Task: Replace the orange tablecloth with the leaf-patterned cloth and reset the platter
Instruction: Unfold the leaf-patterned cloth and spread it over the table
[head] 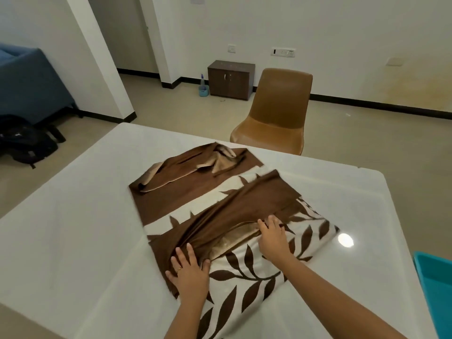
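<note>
White table [73, 228]: cloth [244, 277] lay lengthwise near-to-far, skewed left. L hand [188, 272] flat on brown fold [244, 204], not gripping; R hand [274, 238] on fold, grip unclear.
</note>
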Available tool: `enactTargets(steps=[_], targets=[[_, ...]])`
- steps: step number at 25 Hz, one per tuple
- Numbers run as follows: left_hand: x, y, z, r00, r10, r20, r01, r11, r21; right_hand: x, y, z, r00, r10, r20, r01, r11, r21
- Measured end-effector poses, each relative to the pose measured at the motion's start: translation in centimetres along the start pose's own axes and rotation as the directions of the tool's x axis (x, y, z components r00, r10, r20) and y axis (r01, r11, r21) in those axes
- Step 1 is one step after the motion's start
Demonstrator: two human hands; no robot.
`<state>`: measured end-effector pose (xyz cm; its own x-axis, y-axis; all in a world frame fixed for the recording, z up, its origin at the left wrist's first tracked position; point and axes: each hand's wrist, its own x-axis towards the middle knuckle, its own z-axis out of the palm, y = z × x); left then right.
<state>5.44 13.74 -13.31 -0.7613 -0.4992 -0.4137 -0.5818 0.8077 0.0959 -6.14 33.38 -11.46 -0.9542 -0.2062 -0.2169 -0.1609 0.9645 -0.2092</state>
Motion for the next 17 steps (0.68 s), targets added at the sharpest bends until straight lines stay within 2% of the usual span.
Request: enactTargets(steps=[2, 4, 5, 7, 9, 10, 12, 13, 14, 15, 17], targets=[[-2.3, 1.3, 0.2, 0.990, -0.112, 0.085, 0.113, 0.994, -0.009, -1.0, -0.9, 0.3, 1.000, 0.012, -0.016, -0.008, 0.977, 0.215], [-4.6, 3.4, 0.8, 0.976, -0.158, 0.152, 0.157, 0.987, 0.022, -1.8, -2.0, 0.6, 1.000, 0.020, -0.023, -0.012, 0.946, 0.324], [-5.9, 4.5, 1.0, 0.973, -0.136, 0.186, 0.129, 0.991, 0.046, -2.2, -2.7, 0.8, 0.999, 0.033, -0.010, -0.028, 0.941, 0.336], [-7.7, 5.6, 1.2, 0.977, 0.043, 0.211, -0.052, 0.998, 0.035, -2.7, -4.0, 1.0, 0.995, 0.091, 0.042, -0.100, 0.927, 0.361], [-7.6, 4.7, -0.2, 0.974, 0.218, 0.054, -0.203, 0.958, -0.202, -3.0, -5.0, 1.2, 0.983, 0.162, 0.090, -0.185, 0.887, 0.424], [-6.7, 4.0, -1.3, 0.971, 0.235, -0.048, -0.238, 0.913, -0.331, -3.1, -5.4, 1.3, 0.973, 0.204, 0.107, -0.230, 0.857, 0.461], [-3.6, 1.8, -3.0, 0.937, 0.234, -0.261, -0.330, 0.838, -0.434, -3.2, -5.8, 1.4, 0.946, 0.296, 0.129, -0.319, 0.793, 0.519], [-2.0, 0.6, -3.5, 0.921, 0.217, -0.323, -0.355, 0.809, -0.469, -3.2, -5.9, 1.5, 0.933, 0.335, 0.133, -0.351, 0.765, 0.540], [-0.6, -0.4, -3.8, 0.926, 0.200, -0.320, -0.345, 0.793, -0.502, -3.3, -6.0, 1.7, 0.923, 0.360, 0.132, -0.371, 0.752, 0.544], [0.6, -1.1, -3.6, 0.948, 0.191, -0.256, -0.303, 0.789, -0.534, -3.4, -6.1, 1.9, 0.919, 0.373, 0.126, -0.382, 0.765, 0.519], [1.5, -1.2, -2.6, 0.983, 0.171, -0.062, -0.178, 0.830, -0.529, -3.7, -6.2, 2.5, 0.926, 0.363, 0.102, -0.370, 0.826, 0.426]])
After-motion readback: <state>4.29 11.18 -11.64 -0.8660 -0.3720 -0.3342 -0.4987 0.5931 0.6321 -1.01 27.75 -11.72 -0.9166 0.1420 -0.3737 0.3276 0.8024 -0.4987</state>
